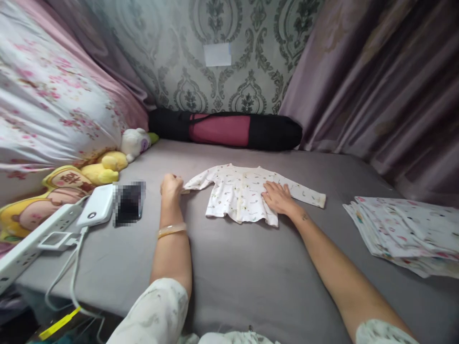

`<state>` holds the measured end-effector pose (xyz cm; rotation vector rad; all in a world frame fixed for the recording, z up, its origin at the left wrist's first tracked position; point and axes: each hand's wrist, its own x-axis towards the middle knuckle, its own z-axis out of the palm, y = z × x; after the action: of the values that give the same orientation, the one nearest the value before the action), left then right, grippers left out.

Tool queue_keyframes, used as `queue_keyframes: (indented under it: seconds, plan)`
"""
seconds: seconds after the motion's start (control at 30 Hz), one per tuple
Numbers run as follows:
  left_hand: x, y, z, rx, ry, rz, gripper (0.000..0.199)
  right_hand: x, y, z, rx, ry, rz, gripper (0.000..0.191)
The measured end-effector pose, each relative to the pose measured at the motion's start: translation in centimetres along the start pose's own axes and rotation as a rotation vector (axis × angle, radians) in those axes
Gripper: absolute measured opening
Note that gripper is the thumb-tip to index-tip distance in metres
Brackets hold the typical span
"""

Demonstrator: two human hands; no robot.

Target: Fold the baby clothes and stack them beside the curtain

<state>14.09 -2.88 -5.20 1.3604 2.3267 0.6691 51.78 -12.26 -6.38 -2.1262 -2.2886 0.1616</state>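
Note:
A small white long-sleeved shirt (233, 193) with a fine print lies spread on the grey sheet (229, 258), its neck towards the wall and both sleeves stretched outward. At the cuff of the sleeve on the left, my left hand (172, 184) is closed, with the cuff's end at its fingers. My right hand (278, 196) rests flat on the right side of the shirt's body, fingers spread, near where the right sleeve begins. That sleeve reaches out beyond the hand.
Folded printed cloths (405, 234) are stacked at right. A black and red bag (222, 129) lies along the wall. At left are plush toys (107, 167), a phone (129, 203), a white power bank (96, 205), a power strip (43, 239) and cables.

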Motion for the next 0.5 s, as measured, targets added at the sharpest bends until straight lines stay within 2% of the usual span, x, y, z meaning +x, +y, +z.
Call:
queue_keyframes:
  seconds: [0.1,0.23,0.33,0.5]
  plan:
    - [0.1,-0.6,-0.7,0.064,-0.036,-0.047,0.016,1.4,-0.9,-1.7,-0.058,0.029,0.002,0.041]
    - [-0.1,-0.1,-0.9,0.129,-0.183,-0.043,0.017,3.8,-4.3,-2.9,-0.045,0.096,-0.028,0.039]
    - [-0.6,0.7,-0.6,0.156,-0.268,0.001,0.019,5.8,-7.7,-2.8,0.003,0.072,-0.113,0.039]
    - [-1.4,1.7,0.6,0.174,-0.322,0.080,0.015,9.6,-12.2,-1.8,0.071,0.096,-0.188,0.040]
